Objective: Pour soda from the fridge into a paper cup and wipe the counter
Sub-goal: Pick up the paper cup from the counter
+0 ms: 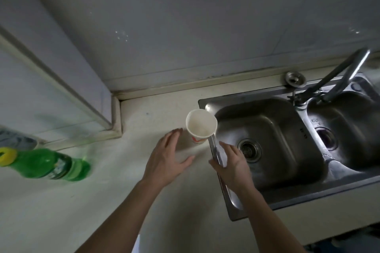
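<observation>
A white paper cup (201,125) with an orange print stands upright on the pale counter (107,201), right at the left rim of the sink. It looks empty inside. My left hand (167,159) hovers open just left of and below the cup, fingers spread, not touching it. My right hand (231,163) is open over the sink's left rim, a little below the cup. A green soda bottle (48,163) with a yellow cap stands on the counter at the far left, well away from both hands.
A steel double sink (273,201) fills the right side, with a tap (345,72) reaching over it and a round metal strainer lid (295,78) on the back ledge. A window frame (61,86) meets the counter corner at left. The grey wall rises behind.
</observation>
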The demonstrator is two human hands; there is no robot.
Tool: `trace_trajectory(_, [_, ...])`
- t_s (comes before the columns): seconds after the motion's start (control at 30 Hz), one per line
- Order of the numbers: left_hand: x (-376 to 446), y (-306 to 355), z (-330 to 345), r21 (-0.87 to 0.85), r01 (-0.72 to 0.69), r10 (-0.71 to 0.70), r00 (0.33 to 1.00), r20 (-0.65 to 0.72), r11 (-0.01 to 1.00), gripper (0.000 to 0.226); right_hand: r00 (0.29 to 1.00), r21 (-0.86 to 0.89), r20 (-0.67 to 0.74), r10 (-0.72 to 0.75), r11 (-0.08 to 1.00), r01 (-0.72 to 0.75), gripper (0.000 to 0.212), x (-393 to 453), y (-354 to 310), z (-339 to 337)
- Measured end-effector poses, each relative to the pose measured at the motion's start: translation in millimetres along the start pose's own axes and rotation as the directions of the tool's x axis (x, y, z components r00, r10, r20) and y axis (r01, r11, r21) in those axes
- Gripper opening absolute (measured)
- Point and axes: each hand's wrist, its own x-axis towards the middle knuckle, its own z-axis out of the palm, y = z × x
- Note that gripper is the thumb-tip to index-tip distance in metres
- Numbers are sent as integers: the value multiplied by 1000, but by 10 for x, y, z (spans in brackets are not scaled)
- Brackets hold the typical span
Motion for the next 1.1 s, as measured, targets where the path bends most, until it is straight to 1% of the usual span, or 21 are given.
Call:
trace_trajectory(0.07, [150, 33, 89, -55, 20, -20, 1000, 2, 998, 96, 1000, 41, 17, -20, 999, 19, 71, 165, 55, 50])
trace_trajectory(0.2, [360, 65, 178, -169, 65, -69, 997, -19, 983, 108, 997, 107, 1, -78, 991, 77, 81, 433, 101, 173])
trace_trajectory(0.33, [465, 109, 268, -253, 67, -85, 994, -62, 965, 107, 995, 118, -19, -96, 988, 97, 89, 592, 64, 246])
trace_trajectory(0.4, [485, 145, 309, -279, 70, -96, 992, -83, 958, 104, 995, 154, -19, -98, 983, 100, 92, 627, 27, 274])
trace_trajectory(0.47, [494, 181, 347, -300, 64, -100, 989, -105, 952, 103, 993, 178, -35, -112, 977, 117, 86, 648, 9, 314])
trace_trajectory(0.57, [491, 211, 361, -360, 50, -108, 984, -143, 932, 97, 986, 149, -82, -143, 977, 154, 66, 670, -9, 371])
trace_trajectory(0.7, [408, 174, 293, -395, 19, -90, 983, -161, 918, 93, 967, 108, -131, -220, 966, 235, 55, 622, -73, 401])
trace_trajectory(0.83, [171, 69, 126, -407, 5, -83, 981, -173, 913, 93, 958, 113, -157, -242, 959, 261, 53, 444, -278, 441])
trace_trajectory(0.93, [-80, -80, -41, -421, -1, -86, 978, -188, 907, 93, 954, 127, -134, -269, 950, 286, 47, 252, -475, 573])
trace_trajectory(1.1, [-653, -522, -323, -480, 35, -140, 973, -185, 877, 89, 938, 98, -151, -312, 940, 328, 57, -247, -952, 867])
